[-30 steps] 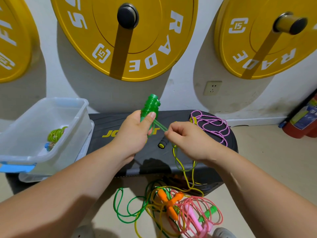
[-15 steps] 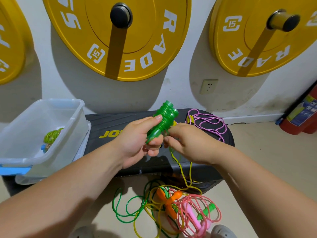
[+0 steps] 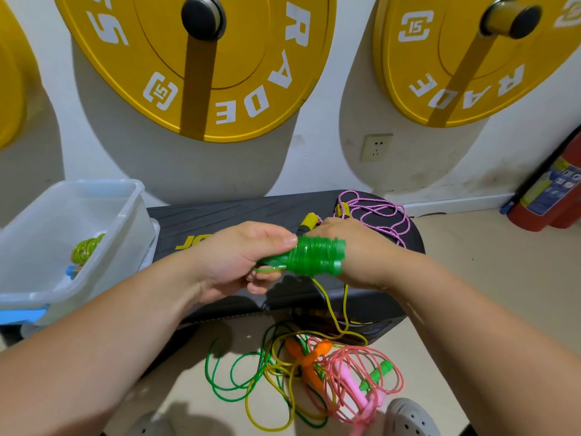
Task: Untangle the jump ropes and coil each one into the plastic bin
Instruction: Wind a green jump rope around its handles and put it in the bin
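A gym corner.
Yellow weight plates point(image 3: 251, 42) hang on wall pegs above a black step platform point(image 3: 251, 212), with jump ropes point(image 3: 314, 372) tangled on the floor.

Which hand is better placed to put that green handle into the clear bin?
Probably the left. The left hand grips the green handle, and the plastic bin stands on that same side; the right hand sits behind the handle, farther from the bin.
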